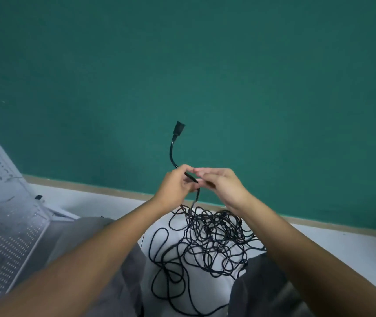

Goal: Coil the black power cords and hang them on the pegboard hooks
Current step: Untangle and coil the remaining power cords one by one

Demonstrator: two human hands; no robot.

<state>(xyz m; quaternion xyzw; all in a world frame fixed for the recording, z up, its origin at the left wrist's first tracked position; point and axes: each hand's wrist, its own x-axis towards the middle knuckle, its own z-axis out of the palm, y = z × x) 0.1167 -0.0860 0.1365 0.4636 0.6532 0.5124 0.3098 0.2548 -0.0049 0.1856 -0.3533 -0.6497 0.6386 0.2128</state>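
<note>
1. A flat, matte green wall (205,65) fills the upper half of the view, bare and smooth. It meets the floor along a thin tan strip (114,188) that runs down to the right.
2. The white floor (342,243) is smooth and pale, with open room to the right of the cords and a narrower band along the wall.
3. A white pegboard (2,236) stands at the left edge. It is a metal panel dotted with rows of small holes and framed by a raised rim. It is well apart from the hands.
4. Grey trousers (86,252) cover the person's two legs, and the floor shows between them.
5. The tangle of black cords (207,239) lies on the floor between the legs. It is thin, round and loosely looped, and stray loops spread toward the bottom edge.
6. The left hand (174,186) and right hand (223,186) are raised above the tangle, almost touching. The fingers (183,169) of the left hand are closed on one cord. The right hand's fingers are curled at the same cord, but their grip is blurred, so I cannot tell how firm it is.
7. That cord rises past the fingers in a curve and ends in a blocky black plug (178,127), which stands free against the wall.
</note>
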